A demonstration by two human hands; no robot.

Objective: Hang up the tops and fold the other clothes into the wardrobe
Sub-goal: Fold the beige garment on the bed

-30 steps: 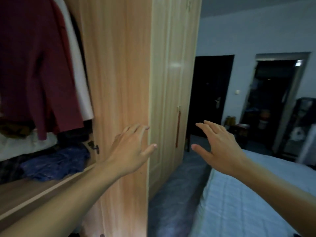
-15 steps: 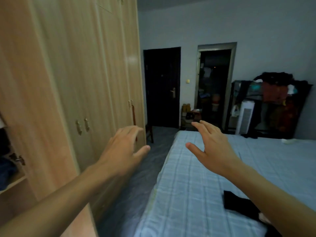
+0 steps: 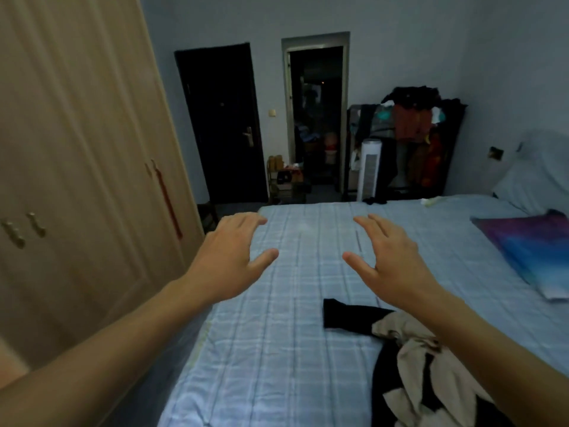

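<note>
Both hands, left [image 3: 229, 265] and right [image 3: 392, 263], hover spread and empty above the bed [image 3: 277, 349], probably reaching for the crumpled black-and-beige garment [image 3: 409, 374] awaiting sorting.

Checked blue bed [image 3: 292, 349] centre; dark door [image 3: 221, 124], open doorway [image 3: 317, 118] beyond; white tower appliance [image 3: 369, 171] right.

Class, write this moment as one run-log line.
left hand: open, empty | right hand: open, empty | black-and-beige clothes: heaped on bed, untouched

No legible txt, labels or nos anywhere
</note>
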